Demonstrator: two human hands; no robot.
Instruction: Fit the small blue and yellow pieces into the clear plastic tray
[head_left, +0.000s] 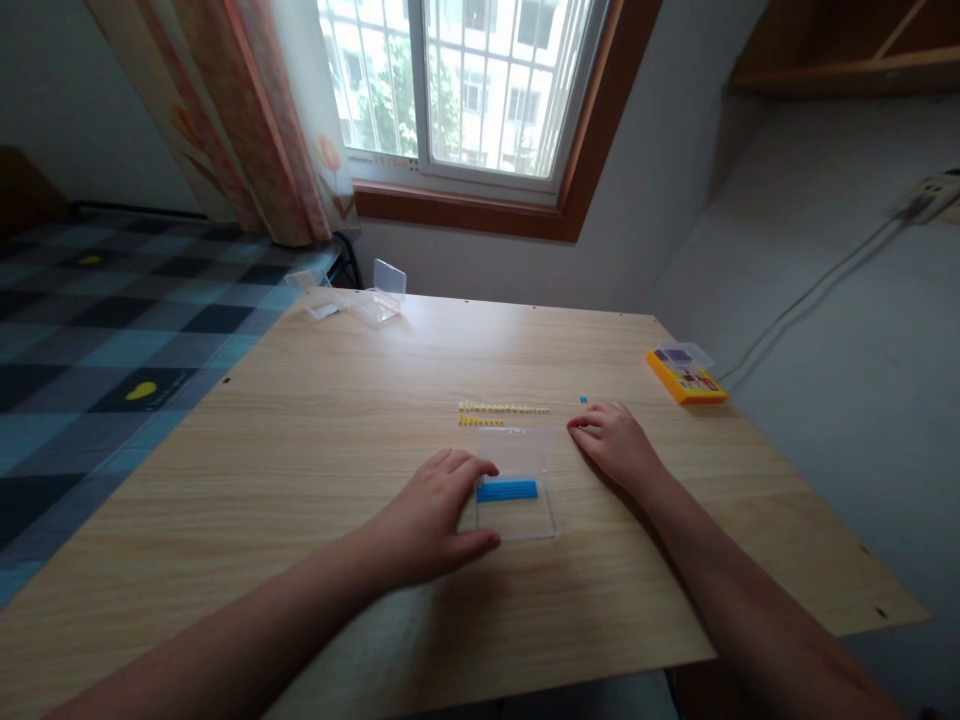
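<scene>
A small clear plastic box (529,515) lies open on the wooden table (315,440), its lid standing up at the back. Inside it lies a row of blue pieces (507,490). My left hand (439,515) grips the box's left side, thumb at the front corner and fingers curled over the back corner. My right hand (615,440) rests palm down on the table just right of the box, fingers curled inwards; whether they hold anything is hidden. Rows of small yellow pieces (499,410) lie just behind the box. One tiny blue piece (583,400) sits near my right fingertips.
Two more clear boxes (379,295) stand open at the table's far left corner. A yellow box with a clear lid (686,375) lies at the right edge. A bed with a checked cover (97,340) adjoins the table's left side; a window and curtain are behind.
</scene>
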